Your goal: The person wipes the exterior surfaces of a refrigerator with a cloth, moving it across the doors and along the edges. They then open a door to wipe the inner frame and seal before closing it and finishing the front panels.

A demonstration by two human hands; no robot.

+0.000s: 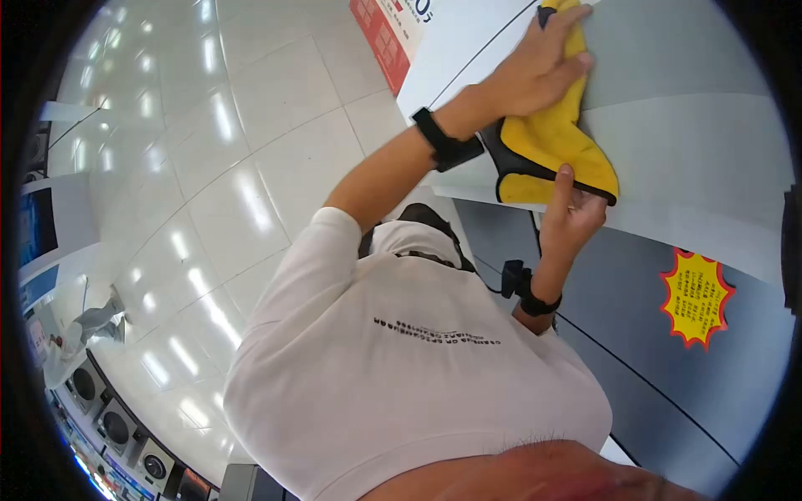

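Note:
A yellow cloth (555,129) with black edging and a dark reverse side lies against a pale grey panel (685,150). My left hand (539,71) rests on the upper part of the cloth, its thumb and fingers stretched apart. At the cloth's lower edge, my right hand (576,219) pinches the black-edged border, thumb on top and the other fingers partly hidden behind it. A black watch (449,144) is on my left wrist, and a black band (539,302) circles the right one.
Below the pale panel is a dark grey front (635,309) bearing a yellow starburst sticker (697,298) with a red border. A red and white printed board (388,42) stands at the top. Front-loading washing machines (117,422) line the lower left, beyond the shiny tiled floor (276,125).

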